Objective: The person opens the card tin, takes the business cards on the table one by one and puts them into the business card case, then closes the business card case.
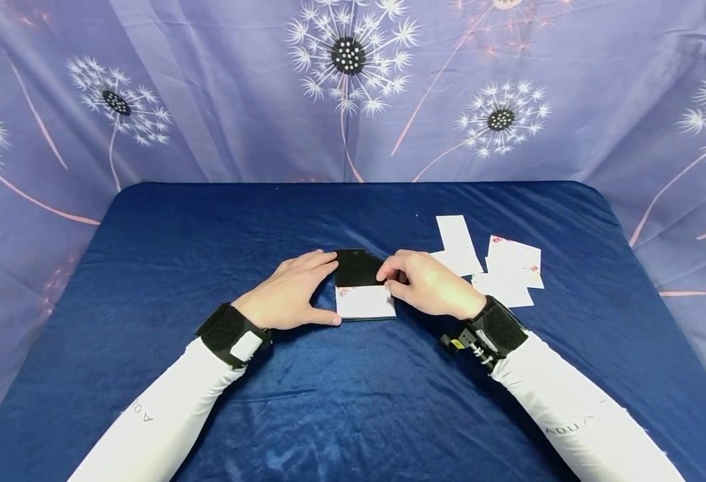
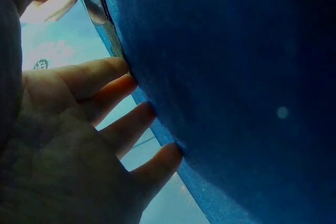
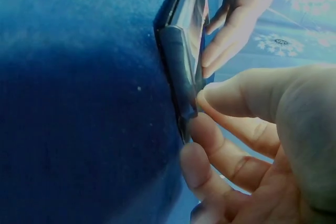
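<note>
A small flat black case [image 1: 358,269] lies on the blue cloth between the two hands. Across its near half is a white card [image 1: 365,302] with a red floral print. My left hand [image 1: 293,291] lies along the left side, fingers extended; the thumb touches the near left corner and the index fingertip the far left one. In the left wrist view, its fingertips [image 2: 170,153] rest on the cloth. My right hand [image 1: 428,281] has its fingers curled at the right side. The right wrist view shows thumb and fingers [image 3: 207,129] pinching the case's edge.
To the right lie loose white cards [image 1: 458,244], partly overlapping, and another pile of cards [image 1: 512,264] with red floral prints. Blue cloth [image 1: 353,388] covers the table. A lilac dandelion-print curtain [image 1: 238,87] hangs behind the far edge.
</note>
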A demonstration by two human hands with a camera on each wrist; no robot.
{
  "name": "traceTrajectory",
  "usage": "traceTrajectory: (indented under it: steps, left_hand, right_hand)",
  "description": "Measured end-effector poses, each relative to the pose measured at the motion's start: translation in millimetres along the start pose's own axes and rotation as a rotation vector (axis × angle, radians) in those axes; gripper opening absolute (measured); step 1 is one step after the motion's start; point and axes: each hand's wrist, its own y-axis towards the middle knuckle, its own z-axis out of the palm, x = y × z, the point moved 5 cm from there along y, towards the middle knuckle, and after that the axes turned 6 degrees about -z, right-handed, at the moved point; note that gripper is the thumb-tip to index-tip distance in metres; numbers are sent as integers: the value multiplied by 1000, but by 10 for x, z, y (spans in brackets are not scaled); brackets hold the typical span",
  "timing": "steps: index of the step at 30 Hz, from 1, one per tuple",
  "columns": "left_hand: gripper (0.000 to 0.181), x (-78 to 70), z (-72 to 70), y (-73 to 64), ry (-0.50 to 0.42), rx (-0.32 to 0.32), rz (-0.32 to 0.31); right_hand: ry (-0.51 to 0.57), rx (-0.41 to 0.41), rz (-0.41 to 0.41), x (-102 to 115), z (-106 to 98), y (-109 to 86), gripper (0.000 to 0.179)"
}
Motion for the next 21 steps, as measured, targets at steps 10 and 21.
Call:
traceTrajectory:
  steps: [10, 21]
  left_hand:
    - [103, -6, -1, -10, 0, 5, -4]
    - [102, -13, -13, -14, -15, -5, 6]
  right_hand:
    - [4, -44, 14, 26, -135, -76, 14]
    - [-29, -104, 75, -83, -459, -249, 14]
